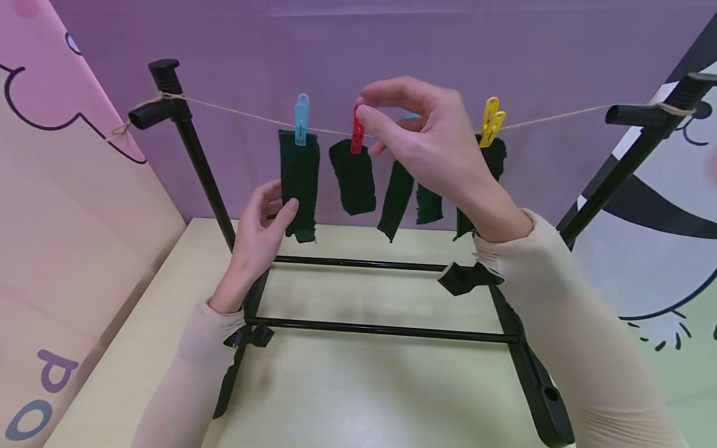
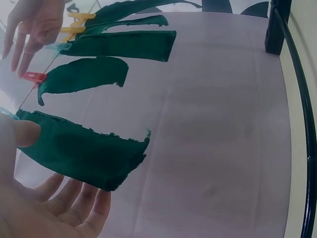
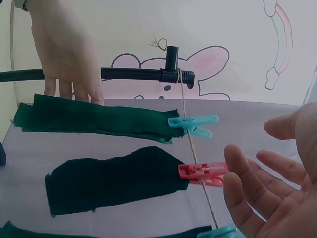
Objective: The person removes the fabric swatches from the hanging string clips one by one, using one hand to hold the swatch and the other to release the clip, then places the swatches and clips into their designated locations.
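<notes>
Several dark green cloth strips hang from a string, clipped with clothespins. My right hand (image 1: 434,134) is at the red clothespin (image 1: 357,129) on the second strip (image 1: 354,183). In the right wrist view, its thumb stands apart from its fingers, and the fingertips are close by the end of the red clip (image 3: 202,172). My left hand (image 1: 259,221) is beside the leftmost strip (image 1: 300,186), which hangs from a blue clothespin (image 1: 301,119). The left thumb lies over that strip's edge, while the other fingers (image 2: 74,201) extend loosely by its far side without pinching it.
The string (image 1: 235,112) is tied between two posts of a black frame (image 1: 198,168), whose crossbars (image 1: 381,330) lie low over the pale table (image 1: 358,392). Two yellow clothespins (image 1: 492,123) hold cloth at the right. A purple backdrop (image 1: 252,56) stands behind.
</notes>
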Action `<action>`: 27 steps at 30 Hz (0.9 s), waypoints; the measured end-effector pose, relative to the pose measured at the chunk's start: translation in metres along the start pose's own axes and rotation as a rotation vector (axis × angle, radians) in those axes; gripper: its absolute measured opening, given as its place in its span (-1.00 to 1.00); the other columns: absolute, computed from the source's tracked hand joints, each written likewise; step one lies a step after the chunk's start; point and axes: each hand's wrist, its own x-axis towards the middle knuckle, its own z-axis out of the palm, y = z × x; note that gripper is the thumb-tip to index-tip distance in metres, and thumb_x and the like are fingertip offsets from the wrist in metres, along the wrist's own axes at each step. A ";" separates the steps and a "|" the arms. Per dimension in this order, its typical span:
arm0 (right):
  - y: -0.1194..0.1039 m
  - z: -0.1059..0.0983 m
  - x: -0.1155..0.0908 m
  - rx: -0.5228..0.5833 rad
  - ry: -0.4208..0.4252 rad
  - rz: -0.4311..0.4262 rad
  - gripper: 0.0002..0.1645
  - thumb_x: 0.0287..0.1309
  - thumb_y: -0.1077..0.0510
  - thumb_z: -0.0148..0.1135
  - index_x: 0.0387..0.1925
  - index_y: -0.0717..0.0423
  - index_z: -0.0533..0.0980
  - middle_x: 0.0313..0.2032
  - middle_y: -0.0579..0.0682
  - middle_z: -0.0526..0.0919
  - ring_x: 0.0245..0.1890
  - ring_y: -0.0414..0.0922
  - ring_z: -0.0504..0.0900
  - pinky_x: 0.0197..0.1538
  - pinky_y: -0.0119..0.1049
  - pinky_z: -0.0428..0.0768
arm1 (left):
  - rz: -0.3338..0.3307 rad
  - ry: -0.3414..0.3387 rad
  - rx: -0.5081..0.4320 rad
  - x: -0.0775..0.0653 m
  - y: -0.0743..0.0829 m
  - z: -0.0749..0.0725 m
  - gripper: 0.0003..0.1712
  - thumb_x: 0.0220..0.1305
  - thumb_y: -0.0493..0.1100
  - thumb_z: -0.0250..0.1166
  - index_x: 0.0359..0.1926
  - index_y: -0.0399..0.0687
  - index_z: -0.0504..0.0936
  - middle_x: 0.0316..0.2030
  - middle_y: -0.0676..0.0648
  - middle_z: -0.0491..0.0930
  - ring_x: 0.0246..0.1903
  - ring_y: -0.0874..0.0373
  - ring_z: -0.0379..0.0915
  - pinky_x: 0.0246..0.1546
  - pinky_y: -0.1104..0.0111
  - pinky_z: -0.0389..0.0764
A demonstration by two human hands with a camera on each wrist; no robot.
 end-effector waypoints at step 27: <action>-0.013 0.049 0.035 -0.083 -0.190 0.094 -0.33 0.50 -0.06 0.29 0.53 -0.10 0.37 0.38 -0.09 0.63 -0.41 -0.11 0.80 -0.30 -0.22 0.71 | 0.003 -0.019 -0.178 0.026 0.019 0.005 -0.55 0.67 -0.11 0.10 0.39 -0.24 0.48 0.15 -0.19 0.65 0.03 0.20 0.64 0.07 0.34 0.69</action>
